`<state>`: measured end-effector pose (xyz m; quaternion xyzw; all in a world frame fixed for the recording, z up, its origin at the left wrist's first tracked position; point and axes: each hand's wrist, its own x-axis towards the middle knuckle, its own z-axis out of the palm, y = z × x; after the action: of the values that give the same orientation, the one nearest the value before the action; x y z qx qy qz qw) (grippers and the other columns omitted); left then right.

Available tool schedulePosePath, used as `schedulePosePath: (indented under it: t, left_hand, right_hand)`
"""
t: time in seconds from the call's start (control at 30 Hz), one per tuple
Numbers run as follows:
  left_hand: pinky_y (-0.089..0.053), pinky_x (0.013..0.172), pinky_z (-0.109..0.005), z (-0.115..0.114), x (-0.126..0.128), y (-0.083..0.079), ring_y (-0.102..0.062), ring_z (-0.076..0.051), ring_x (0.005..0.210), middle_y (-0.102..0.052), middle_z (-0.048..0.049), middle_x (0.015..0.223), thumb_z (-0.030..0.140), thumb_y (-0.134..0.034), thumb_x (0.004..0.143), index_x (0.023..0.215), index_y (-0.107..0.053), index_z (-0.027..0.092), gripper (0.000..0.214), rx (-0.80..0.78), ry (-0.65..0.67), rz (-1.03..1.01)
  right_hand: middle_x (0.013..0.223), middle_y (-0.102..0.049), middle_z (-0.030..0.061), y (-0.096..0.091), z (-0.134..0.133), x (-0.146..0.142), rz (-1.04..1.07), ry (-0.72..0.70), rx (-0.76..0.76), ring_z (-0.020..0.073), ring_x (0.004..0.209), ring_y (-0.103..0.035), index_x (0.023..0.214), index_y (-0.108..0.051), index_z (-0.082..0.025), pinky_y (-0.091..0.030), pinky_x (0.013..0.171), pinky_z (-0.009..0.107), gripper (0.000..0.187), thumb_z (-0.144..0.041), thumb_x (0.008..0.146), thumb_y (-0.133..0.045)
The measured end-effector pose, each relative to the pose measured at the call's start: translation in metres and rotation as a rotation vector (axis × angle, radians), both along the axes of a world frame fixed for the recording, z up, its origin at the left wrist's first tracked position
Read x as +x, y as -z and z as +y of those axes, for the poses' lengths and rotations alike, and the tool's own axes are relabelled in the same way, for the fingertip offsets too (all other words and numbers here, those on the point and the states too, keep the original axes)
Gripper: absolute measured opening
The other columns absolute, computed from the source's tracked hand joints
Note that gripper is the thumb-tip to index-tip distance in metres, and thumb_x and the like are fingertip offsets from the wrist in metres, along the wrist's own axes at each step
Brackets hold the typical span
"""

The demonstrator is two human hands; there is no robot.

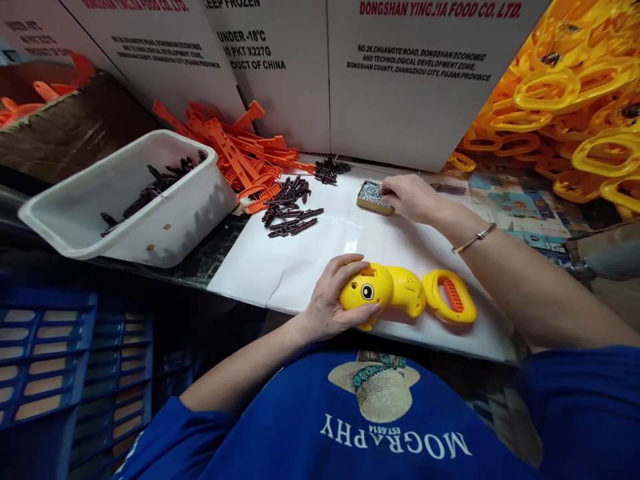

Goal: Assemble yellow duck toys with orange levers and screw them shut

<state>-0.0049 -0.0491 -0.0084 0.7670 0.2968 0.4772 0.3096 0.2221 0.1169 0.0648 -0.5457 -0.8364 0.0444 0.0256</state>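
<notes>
One slip of the left hand, gripping the yellow toy near the table's edge, could drop it; the right hand, bunched at the tin, hold unclear, might tip that.

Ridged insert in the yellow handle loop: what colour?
Orange; the ridged insert shows in the head view, the only one.

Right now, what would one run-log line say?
left hand: holds yellow toy | right hand: at tin | dark parts: on white surface
</notes>
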Motion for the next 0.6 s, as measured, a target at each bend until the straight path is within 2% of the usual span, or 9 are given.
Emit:
schedulePosePath:
  t: [0.13,0.3,0.4,0.47,0.6]
  left_hand:
    - [-0.053,0.106,-0.051,-0.001,0.0,0.0,-0.059,-0.029,0.126,-0.055,-0.0149,0.134,0.043,-0.075,0.086,0.133,-0.057,0.022,0.055,-0.019,-0.003,0.009]
    - [-0.052,0.108,-0.051,0.0,0.007,-0.004,-0.058,-0.029,0.127,-0.054,-0.0149,0.134,0.04,-0.077,0.086,0.134,-0.056,0.022,0.055,-0.027,0.018,0.019]
    - [-0.052,0.109,-0.05,0.002,0.011,-0.006,-0.057,-0.029,0.128,-0.053,-0.0147,0.136,0.04,-0.077,0.086,0.134,-0.055,0.023,0.055,-0.037,0.062,0.023]
    - [-0.052,0.11,-0.05,0.003,0.012,-0.006,-0.057,-0.029,0.128,-0.052,-0.0144,0.137,0.041,-0.077,0.086,0.135,-0.055,0.024,0.056,-0.047,0.088,0.025]
    - [-0.049,0.113,-0.05,0.004,0.009,-0.006,-0.056,-0.029,0.131,-0.049,-0.0148,0.141,0.041,-0.078,0.086,0.137,-0.054,0.024,0.059,-0.055,0.123,0.036]
  right_hand:
    - [0.095,-0.076,0.0068,0.012,-0.035,0.006,0.085,-0.065,-0.069,0.0217,0.087,-0.067,0.094,-0.073,-0.018,-0.045,0.078,0.029,0.013,-0.014,0.091,-0.06]
    - [0.098,-0.077,0.0088,0.033,-0.061,0.015,0.179,-0.083,-0.11,0.0231,0.09,-0.069,0.092,-0.076,-0.018,-0.05,0.084,0.033,0.013,-0.017,0.091,-0.063]
    - [0.104,-0.078,0.0091,0.036,-0.064,0.023,0.24,-0.043,-0.092,0.0243,0.095,-0.071,0.101,-0.077,-0.019,-0.052,0.089,0.036,0.018,-0.016,0.09,-0.063]
    - [0.103,-0.079,0.0085,0.037,-0.065,0.03,0.302,0.008,-0.077,0.023,0.09,-0.072,0.109,-0.077,-0.019,-0.054,0.086,0.036,0.025,-0.016,0.089,-0.063]
    - [0.088,-0.078,0.005,0.039,-0.068,0.04,0.567,0.141,-0.091,0.0198,0.076,-0.069,0.109,-0.076,-0.019,-0.054,0.077,0.034,0.027,-0.019,0.084,-0.065]
